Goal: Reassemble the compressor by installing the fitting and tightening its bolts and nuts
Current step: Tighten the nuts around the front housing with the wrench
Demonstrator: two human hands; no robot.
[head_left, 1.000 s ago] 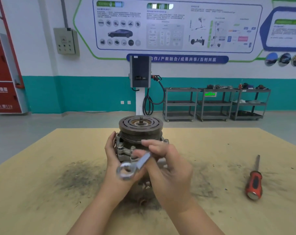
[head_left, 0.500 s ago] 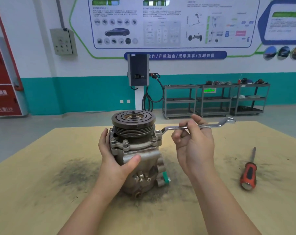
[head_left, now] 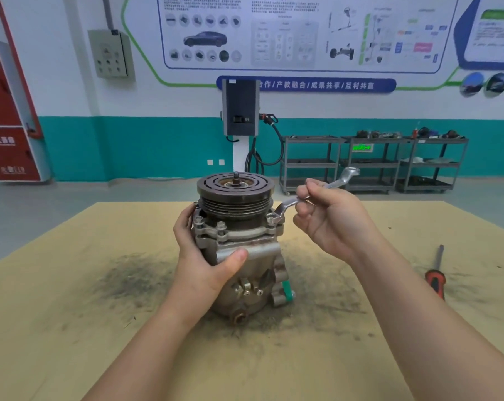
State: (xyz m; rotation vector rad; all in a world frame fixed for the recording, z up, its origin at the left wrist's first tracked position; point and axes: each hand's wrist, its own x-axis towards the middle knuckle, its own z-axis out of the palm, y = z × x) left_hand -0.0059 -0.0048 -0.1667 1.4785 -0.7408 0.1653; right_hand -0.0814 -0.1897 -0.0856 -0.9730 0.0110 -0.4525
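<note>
A grey cast-metal compressor (head_left: 239, 256) with a dark grooved pulley and clutch plate on top stands upright at the centre of the frame, on a tan board tabletop (head_left: 71, 328). A short threaded shaft rises from the middle of the clutch plate. Below the pulley a flange ring carries several silver bolts, and low on the near side sit small screws, a rusty round port and a green plastic cap.

The left hand (head_left: 204, 261) grips the compressor body, fingers wrapped round its left side and the thumb pressed across the front. The right hand (head_left: 328, 224), right of centre, is curled round the shank of a silver offset ring spanner (head_left: 317, 192); the spanner's lower ring sits over a bolt (head_left: 271, 217) on the right edge of the flange, while its other ring points up and to the right.

Dark metallic dust is smeared over the tabletop around and to the left of the compressor. A screwdriver with a red and black handle (head_left: 435, 277) lies at the right edge of the frame, well apart from the hands.

Beyond the table lies a grey floor. The far wall is white above a teal band, with a large printed chart across the top of the frame, a grey switch box at upper left, a red cabinet at the far left, a dark charging unit on a white post at centre, and grey metal shelf carts (head_left: 372, 163) at right.
</note>
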